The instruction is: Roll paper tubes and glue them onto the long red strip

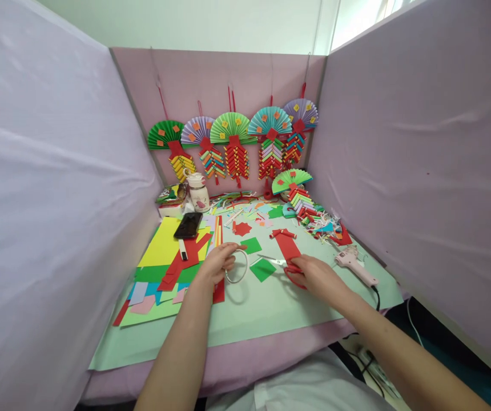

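Observation:
My left hand (221,262) is closed on a thin white ring (246,267) that looks like a narrow roll of tape, held above the table. In my right hand (309,274) are scissors (276,261) with red handles, their blades pointing left toward the ring. Under and beside the blades lie two green paper squares, one nearer (263,270) and one farther (251,245). A red paper strip (286,245) runs partly under my right hand, with small red paper rolls (283,233) at its far end. Behind sits a red scalloped paper piece (242,229).
Coloured paper sheets (153,251) and a black phone (188,225) lie at the left. A glue gun (355,266) with a cord rests at the right, near paper scraps (320,224). Fan ornaments (232,128) hang on the back panel; a white jug (198,194) stands before it.

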Available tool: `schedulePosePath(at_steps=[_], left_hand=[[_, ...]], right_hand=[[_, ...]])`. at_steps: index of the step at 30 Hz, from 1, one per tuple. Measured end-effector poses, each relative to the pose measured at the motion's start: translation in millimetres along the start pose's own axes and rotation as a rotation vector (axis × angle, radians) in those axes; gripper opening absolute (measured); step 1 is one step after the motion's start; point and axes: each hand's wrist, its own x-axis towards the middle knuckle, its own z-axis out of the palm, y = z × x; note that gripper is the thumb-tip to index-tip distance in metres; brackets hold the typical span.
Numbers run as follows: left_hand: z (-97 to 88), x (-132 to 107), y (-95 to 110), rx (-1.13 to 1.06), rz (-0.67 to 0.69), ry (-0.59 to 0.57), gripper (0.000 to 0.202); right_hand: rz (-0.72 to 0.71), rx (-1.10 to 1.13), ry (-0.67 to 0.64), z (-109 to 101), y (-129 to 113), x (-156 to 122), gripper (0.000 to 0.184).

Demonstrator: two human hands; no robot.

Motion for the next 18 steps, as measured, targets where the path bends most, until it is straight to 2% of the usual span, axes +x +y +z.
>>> schedulePosePath(at_steps=[3, 8, 11, 14, 16, 18], left_hand=[[-8.0, 3, 4, -0.116, 0.015, 0.035, 0.02], [-14.0, 9, -2, -0.194, -0.011, 0.065, 0.019], [-17.2, 11, -4, -0.232, 0.009, 0.088, 0.02], [-19.4, 11, -3, -0.247, 0.006, 0.105, 0.021], [-19.7, 11, -3, -0.245, 0.001, 0.095, 0.022], [-18.6, 10, -3, -0.247, 0.002, 0.088, 0.022]], right_hand=[[-0.035, -0.025, 0.07, -1, -5, 36, 0.024], [-0.113, -0.114, -0.008, 16, -44, 111, 0.019], [-0.131, -0.095, -0.024, 24, -63, 142, 0.016], [-0.132, -0.068, 0.022, 26, -66, 150, 0.024], [-0.137, -0.056, 0.069, 29, -60, 139, 0.028], [-0.179, -0.025, 0.12, 35, -53, 115, 0.027]])
